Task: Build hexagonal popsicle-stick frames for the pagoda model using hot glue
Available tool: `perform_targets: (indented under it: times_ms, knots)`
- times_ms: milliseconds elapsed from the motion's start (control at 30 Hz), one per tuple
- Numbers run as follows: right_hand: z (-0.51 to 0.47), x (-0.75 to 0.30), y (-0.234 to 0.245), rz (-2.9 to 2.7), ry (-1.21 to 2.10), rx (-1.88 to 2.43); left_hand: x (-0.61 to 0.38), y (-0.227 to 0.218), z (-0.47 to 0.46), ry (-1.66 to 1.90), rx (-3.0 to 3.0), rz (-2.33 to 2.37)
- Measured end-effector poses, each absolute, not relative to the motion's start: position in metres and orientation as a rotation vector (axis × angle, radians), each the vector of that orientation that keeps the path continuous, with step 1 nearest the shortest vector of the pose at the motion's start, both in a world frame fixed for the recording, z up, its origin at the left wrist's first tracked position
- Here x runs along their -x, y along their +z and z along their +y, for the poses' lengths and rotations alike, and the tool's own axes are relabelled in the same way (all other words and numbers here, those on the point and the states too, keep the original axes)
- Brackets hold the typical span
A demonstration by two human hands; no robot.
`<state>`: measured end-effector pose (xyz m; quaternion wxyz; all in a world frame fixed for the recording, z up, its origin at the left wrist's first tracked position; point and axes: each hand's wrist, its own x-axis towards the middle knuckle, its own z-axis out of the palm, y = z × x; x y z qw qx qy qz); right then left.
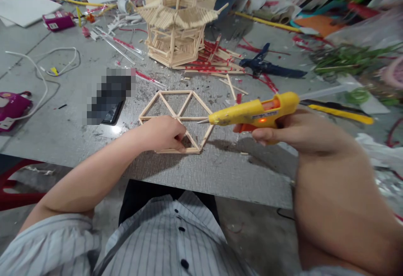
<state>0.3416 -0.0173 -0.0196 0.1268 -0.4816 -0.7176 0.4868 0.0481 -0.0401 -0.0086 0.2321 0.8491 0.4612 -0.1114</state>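
Note:
A flat hexagon frame of wooden sticks [189, 100] with spokes lies on the grey table [72, 133] near its front edge. My left hand [163, 133] rests on the frame's near left part, fingers curled and pinching a stick near the hub. My right hand [296, 131] grips a yellow glue gun [255, 112], its nozzle pointing left, just above the frame's right side. An orange light glows on the gun.
A tall stick pagoda model [178, 20] stands behind the frame, loose sticks [217, 64] beside it. A dark blue tool [267, 68] and a yellow-handled knife [340, 112] lie to the right. White cable [40, 74], a phone and pink objects lie at left.

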Motion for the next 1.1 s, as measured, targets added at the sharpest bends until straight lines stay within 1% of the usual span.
perform_targets:
  times_ms: [233, 667, 867, 1100]
  knots:
    - [-0.017, -0.338, -0.013, -2.143, 1.408, 1.297, -0.049, -0.001, -0.041, -0.456, -2.385, 1.379]
    - [-0.02, -0.331, -0.017, -2.194, 1.401, 1.187, -0.049, 0.003, -0.042, -0.479, -2.333, 1.372]
    - [-0.018, -0.33, -0.02, -2.204, 1.447, 1.231, -0.046, -0.002, -0.041, -0.462, -2.364, 1.363]
    - [-0.016, -0.33, -0.025, -2.196, 1.56, 1.114, -0.045, -0.003, -0.041, -0.458, -2.37, 1.351]
